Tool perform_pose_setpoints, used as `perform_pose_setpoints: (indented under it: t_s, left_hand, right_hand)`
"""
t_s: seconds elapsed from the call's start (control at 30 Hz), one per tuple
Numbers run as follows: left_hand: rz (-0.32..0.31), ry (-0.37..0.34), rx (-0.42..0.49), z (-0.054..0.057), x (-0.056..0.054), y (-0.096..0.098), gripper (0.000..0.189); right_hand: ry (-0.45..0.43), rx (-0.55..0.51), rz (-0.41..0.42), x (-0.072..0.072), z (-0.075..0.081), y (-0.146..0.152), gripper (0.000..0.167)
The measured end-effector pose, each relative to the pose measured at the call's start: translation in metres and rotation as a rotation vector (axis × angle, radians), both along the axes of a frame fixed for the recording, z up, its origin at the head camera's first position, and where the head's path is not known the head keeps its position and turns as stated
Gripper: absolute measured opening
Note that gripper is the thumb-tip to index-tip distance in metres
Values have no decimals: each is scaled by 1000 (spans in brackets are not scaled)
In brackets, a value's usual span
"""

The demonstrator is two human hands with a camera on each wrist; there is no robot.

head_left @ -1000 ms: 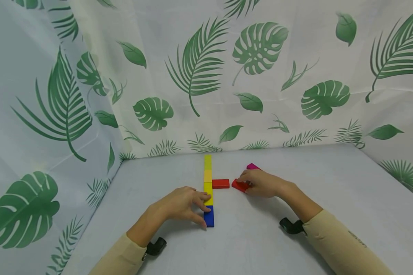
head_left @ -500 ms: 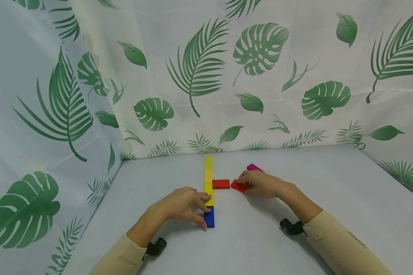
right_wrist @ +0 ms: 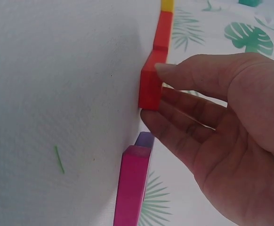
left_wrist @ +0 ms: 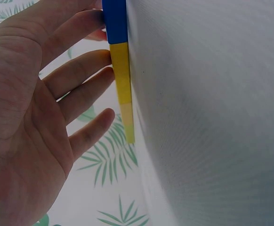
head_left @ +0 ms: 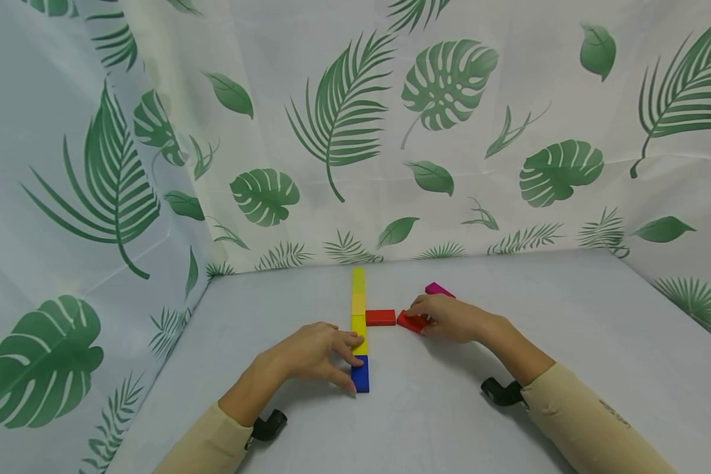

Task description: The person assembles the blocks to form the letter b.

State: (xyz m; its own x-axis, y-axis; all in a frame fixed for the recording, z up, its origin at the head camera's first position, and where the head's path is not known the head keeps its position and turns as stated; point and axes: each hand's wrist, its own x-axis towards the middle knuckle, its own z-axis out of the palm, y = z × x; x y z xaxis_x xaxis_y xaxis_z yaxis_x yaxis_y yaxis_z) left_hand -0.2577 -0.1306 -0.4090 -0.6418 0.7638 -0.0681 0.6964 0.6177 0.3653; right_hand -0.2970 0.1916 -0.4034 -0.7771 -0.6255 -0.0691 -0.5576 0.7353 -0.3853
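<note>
A line of flat blocks runs away from me in the head view: a blue block point(head_left: 361, 380) nearest, a yellow block point(head_left: 358, 325) beyond it, then paler yellow point(head_left: 358, 289) at the far end. My left hand point(head_left: 315, 352) lies across the near part of this line, fingertips on the yellow and blue blocks and thumb by the blue block's near corner. One red block point(head_left: 380, 318) juts right from the line. My right hand point(head_left: 450, 318) pinches a second red block point(right_wrist: 150, 87) between thumb and fingers, slightly angled, its left end right by the first red block.
Behind my right hand lies a magenta block point(head_left: 438, 289), partly covered. In the right wrist view a purple block point(right_wrist: 145, 139) shows past the magenta one. White cloth point(head_left: 426, 421) covers the table, and a leaf-print curtain point(head_left: 355, 217) stands at the back and sides.
My right hand has shifted the second red block slightly left, closer to the first red block. My left hand stays where it was on the line.
</note>
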Motion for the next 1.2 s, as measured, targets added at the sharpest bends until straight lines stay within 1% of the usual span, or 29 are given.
perform_pose_setpoints:
  t_s: [0.4,1.2]
  left_hand:
    - [-2,-1,-1,0,0,1,48]
    - [-7,-2,-6,1,1,1,48]
  right_hand:
    - [9,-4,11,1,1,0,45]
    - [-51,-34,-13,1,3,-1,46]
